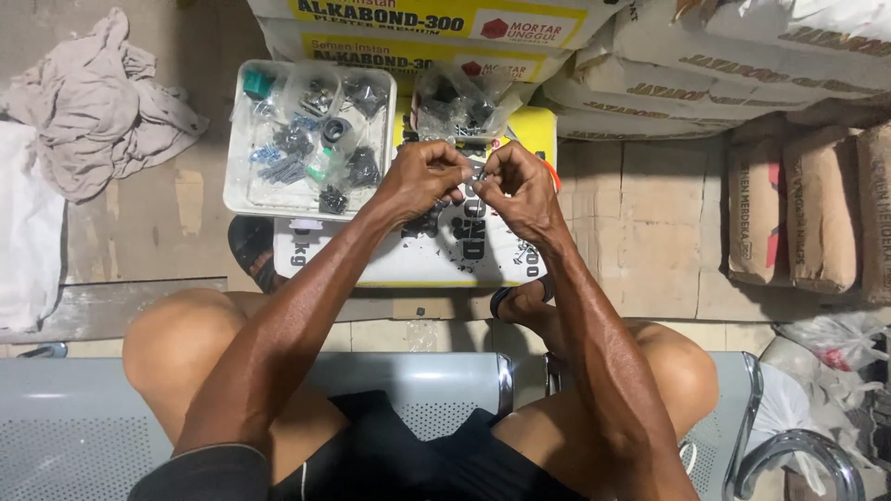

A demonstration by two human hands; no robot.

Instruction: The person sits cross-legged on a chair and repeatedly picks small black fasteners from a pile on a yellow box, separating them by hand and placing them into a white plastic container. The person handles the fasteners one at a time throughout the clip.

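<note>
Both hands meet above a sack lying flat [399, 264]. The left hand [422, 176] and right hand [520, 186] are curled nearly closed, fingertips pinching a small dark part [475, 174] between them. A white tray [243, 190] of bagged screws sits just left; a clear bag [459, 102] of hardware lies beyond.

White tray [237, 167] at upper centre, filled with black, blue and teal bits. Yellow-and-white sack [408, 264] with black lettering at centre. Dusty pinkish-grey cloth [102, 102] at upper left. Brown paper sacks [798, 213] at right. Pale grey perforated bench [74, 436] along the bottom. Black shorts [390, 464] at lower centre.
</note>
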